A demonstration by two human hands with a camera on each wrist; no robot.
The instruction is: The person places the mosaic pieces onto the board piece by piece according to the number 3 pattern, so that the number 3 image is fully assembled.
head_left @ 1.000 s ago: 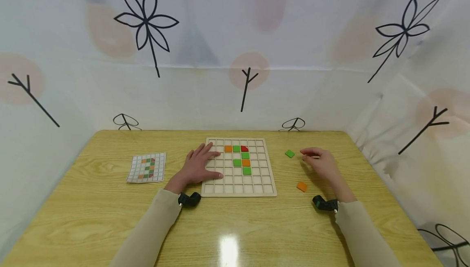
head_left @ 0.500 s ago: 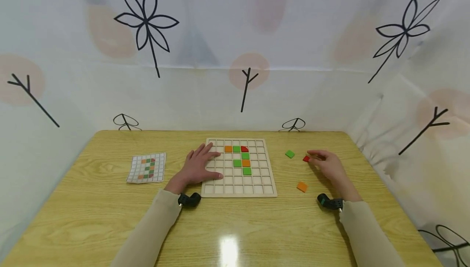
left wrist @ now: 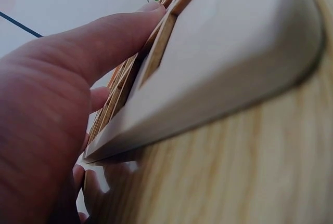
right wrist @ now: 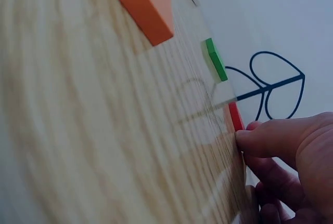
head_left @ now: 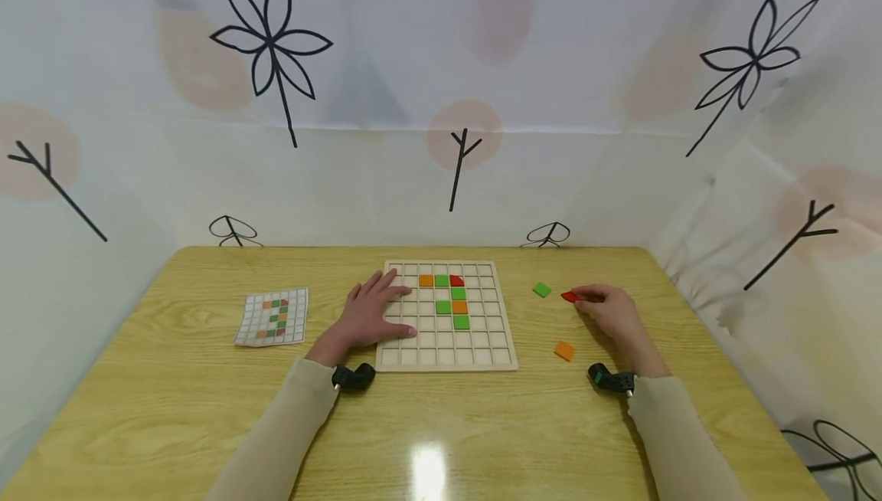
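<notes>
My left hand lies with spread fingers over the left side of a wooden grid board. In the left wrist view its thumb touches the board's raised grid. Orange, green and red tiles sit in several of the board's cells, with one red corner piece at the top. To the right of the board, my right hand pinches a small red tile between thumb and fingers, low at the table. Part of that tile is hidden behind the thumb.
A loose green tile lies between board and right hand. Nearer me is a loose orange tile. A paper card with a printed coloured grid pattern lies left of the left hand. A patterned white cloth stands behind the table.
The red tile, out of sight under the right hand a second ago, now shows at its fingertips, turned and shifted slightly left. The left hand stays in place on the board.
</notes>
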